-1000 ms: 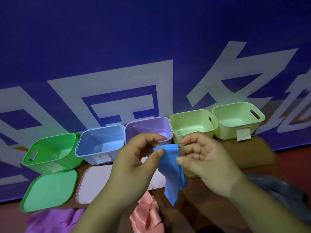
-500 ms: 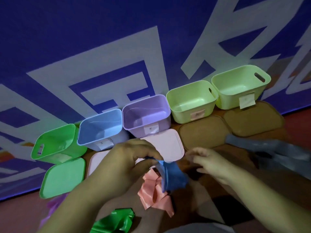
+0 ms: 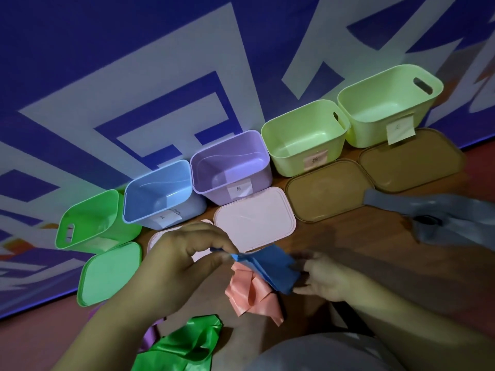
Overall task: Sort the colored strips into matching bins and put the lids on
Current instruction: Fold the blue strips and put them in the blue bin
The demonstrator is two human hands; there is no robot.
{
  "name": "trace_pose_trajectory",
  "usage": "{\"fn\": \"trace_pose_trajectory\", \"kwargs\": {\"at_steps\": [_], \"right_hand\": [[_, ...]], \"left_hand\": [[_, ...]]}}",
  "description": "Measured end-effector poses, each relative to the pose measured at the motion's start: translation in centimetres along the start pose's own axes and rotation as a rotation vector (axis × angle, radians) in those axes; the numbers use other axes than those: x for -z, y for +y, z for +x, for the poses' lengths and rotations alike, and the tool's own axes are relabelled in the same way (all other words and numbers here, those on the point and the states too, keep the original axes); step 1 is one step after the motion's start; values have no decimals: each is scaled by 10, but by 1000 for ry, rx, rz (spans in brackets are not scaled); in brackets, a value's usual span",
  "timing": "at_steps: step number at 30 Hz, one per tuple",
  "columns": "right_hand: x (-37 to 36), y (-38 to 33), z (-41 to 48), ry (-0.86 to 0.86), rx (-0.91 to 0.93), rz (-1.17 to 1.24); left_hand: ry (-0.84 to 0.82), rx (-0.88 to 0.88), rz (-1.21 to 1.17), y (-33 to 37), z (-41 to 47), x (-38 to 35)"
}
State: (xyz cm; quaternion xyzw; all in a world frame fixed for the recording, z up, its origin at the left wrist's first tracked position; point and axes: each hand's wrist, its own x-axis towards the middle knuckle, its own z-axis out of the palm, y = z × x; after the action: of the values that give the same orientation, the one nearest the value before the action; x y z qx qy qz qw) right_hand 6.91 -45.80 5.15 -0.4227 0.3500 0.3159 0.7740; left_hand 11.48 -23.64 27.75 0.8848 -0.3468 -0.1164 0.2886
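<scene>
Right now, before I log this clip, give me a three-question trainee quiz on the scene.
1. True or false: the bins are all empty.
2. Which strip do the left hand and right hand hold? A pink, B blue, C green.
3. Fill in: the pink strip lies on the ____.

Key: 1 true. 2 B, the blue strip. 3 table.

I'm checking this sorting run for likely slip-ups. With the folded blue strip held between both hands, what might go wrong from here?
1. The blue strip is loosely folded, pinched by the left hand and touched by the right hand; it may unfold and drape over the blue bin rim, blocking a lid.
2. The purple bin touches the blue one, so a careless drop could land there.
3. It hangs above the pink strip and might snag it.
</scene>
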Motion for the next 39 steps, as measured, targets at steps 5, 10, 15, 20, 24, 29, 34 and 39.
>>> {"fn": "trace_pose_trajectory", "kwargs": {"at_steps": [5, 10, 15, 20, 24, 29, 34, 39], "right_hand": [[17, -16, -12, -25, 133, 50], [36, -44, -29, -159, 187, 146], [38, -58, -35, -295, 206, 260], [36, -67, -38, -303, 192, 485], [31, -70, -43, -236, 219, 407], [32, -72, -44, -45, 324, 240], [32, -77, -49, 81, 407, 85], [37, -85, -57, -47, 391, 368]], "left_hand": [[83, 88, -27, -13, 0, 2], [151, 161, -41, -33, 1, 0], [183, 212, -53, -44, 1, -2], [190, 224, -55, -53, -2, -4], [199, 227, -64, -58, -4, -5], [201, 236, -68, -58, -4, -6], [199, 229, -45, -56, -5, -5], [206, 241, -23, -56, -5, -5]]}}
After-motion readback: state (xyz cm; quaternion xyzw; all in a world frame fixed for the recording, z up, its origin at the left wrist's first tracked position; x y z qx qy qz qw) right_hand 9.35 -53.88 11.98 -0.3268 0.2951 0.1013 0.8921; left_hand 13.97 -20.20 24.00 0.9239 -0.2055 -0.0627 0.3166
